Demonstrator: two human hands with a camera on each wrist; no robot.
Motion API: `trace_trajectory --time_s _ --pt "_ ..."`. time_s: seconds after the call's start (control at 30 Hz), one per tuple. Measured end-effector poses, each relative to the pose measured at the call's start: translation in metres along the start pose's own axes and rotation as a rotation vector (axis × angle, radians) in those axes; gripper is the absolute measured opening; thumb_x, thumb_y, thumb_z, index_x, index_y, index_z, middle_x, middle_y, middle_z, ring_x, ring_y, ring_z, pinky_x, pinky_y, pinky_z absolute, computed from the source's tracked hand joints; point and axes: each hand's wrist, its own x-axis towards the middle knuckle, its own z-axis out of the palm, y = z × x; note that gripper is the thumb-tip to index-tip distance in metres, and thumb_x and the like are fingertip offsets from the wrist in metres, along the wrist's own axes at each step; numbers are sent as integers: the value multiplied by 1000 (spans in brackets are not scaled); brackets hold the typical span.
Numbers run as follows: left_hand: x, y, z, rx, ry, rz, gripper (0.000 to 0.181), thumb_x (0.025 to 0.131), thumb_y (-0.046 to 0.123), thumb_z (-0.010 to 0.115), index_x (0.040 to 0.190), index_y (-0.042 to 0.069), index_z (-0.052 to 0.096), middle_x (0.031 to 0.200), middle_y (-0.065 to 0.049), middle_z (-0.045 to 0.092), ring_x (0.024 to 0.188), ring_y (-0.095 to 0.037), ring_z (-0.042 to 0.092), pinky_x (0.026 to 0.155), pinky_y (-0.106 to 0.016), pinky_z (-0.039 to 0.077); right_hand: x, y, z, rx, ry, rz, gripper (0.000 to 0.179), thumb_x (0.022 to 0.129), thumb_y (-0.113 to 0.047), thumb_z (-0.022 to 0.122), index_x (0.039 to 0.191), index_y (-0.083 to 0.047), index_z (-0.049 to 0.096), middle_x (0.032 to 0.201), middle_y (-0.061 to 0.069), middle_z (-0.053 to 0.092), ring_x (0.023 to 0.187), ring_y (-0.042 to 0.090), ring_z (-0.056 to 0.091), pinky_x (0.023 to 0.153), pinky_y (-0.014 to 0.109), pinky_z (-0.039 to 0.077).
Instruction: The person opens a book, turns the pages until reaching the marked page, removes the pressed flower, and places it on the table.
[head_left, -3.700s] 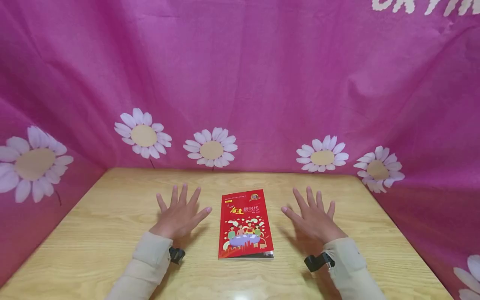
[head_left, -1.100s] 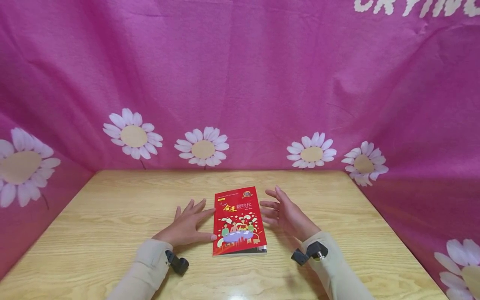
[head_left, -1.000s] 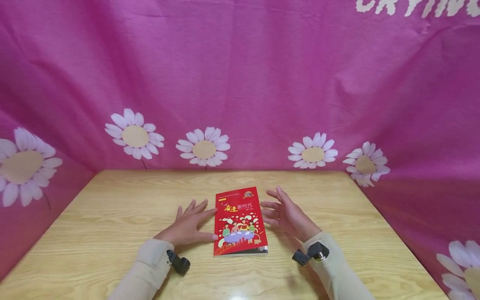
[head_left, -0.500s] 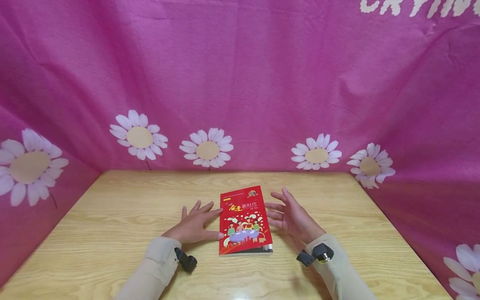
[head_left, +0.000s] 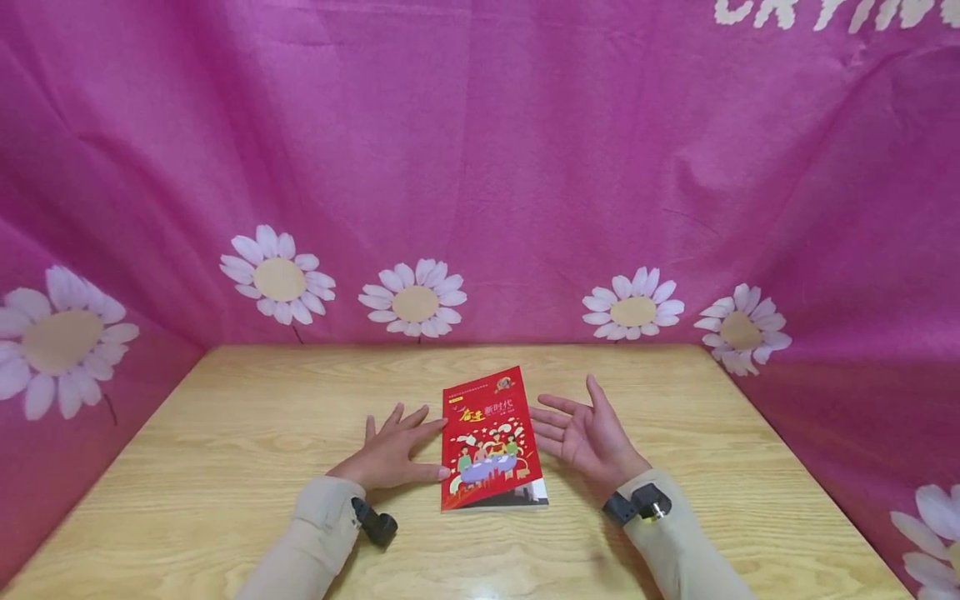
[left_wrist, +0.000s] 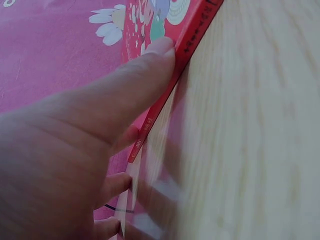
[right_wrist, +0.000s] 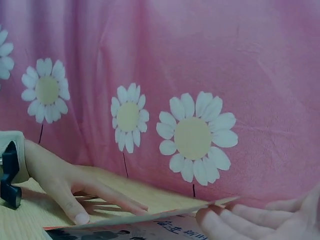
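A red booklet [head_left: 487, 437] with cartoon figures on its cover lies on the wooden table. Its cover stands slightly raised along the right side, and a printed inner page [right_wrist: 112, 234] shows beneath in the right wrist view. My left hand [head_left: 386, 457] touches the spine edge; in the left wrist view its thumb [left_wrist: 155, 65] rests at the spine [left_wrist: 197, 35], with the fingers spread. At the cover's free edge, my right hand [head_left: 588, 437] is turned palm up with fingers extended. Its fingertips [right_wrist: 207, 220] meet the lifted cover in the right wrist view.
The light wooden table [head_left: 225, 467] surrounds the booklet. A magenta cloth [head_left: 525, 167] printed with white daisies hangs behind and at both sides. Black wrist cameras are strapped over both sleeves [head_left: 300, 533].
Both hands have come inward from beside the booklet to its two edges. My right hand has turned palm up, and the cover's right side has risen a little more.
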Motion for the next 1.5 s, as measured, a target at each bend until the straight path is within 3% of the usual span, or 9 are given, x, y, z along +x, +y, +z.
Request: trace_trajectory --time_s 0.3,0.5,0.67,0.93,1.1,1.2,1.5 --pt "-3 1 1 -22 -1 4 86 75 66 68 148 32 39 160 -5 21 146 -40 1 107 -68 -13 6 9 -4 91 -96 -47 101 90 -71 39 151 5 12 155 27 20 140 36 31 114 46 28" --pt "-1 -2 1 -30 3 13 88 74 67 68 148 31 39 160 -5 21 146 -40 1 107 -68 -13 12 19 1 67 -108 -99 101 90 -72 36 150 8 18 152 26 28 138 35 36 113 45 30" --pt "-1 -4 0 -39 4 10 84 79 67 64 149 30 38 159 -7 21 147 -39 2 108 -67 -12 15 27 10 14 -121 -93 100 89 -74 35 149 4 22 152 24 28 137 34 37 113 46 30" --pt "-5 -13 -9 -89 36 12 74 87 60 59 148 24 40 158 -12 23 147 -34 11 114 -61 0 17 38 28 -146 -116 -76 95 87 -78 34 150 -7 28 151 19 30 135 29 39 111 43 32" --pt "-8 -16 -17 -78 58 -29 72 88 59 58 148 22 41 157 -14 25 145 -36 17 111 -66 0 16 45 41 -275 -163 -98 84 94 -71 19 153 -11 20 152 23 27 133 30 41 107 38 37" --pt "-9 -19 -21 -66 77 -43 70 89 59 57 147 21 43 156 -15 27 144 -38 18 108 -70 -2 17 47 48 -372 -205 -128 79 98 -63 9 154 -7 16 153 26 24 131 30 43 106 37 39" --pt "-15 -24 -37 -74 113 -42 67 93 56 53 147 18 42 155 -17 28 143 -41 21 108 -71 0 24 58 67 -569 -229 -186 74 104 -52 12 147 6 29 152 23 32 136 38 38 113 50 28"
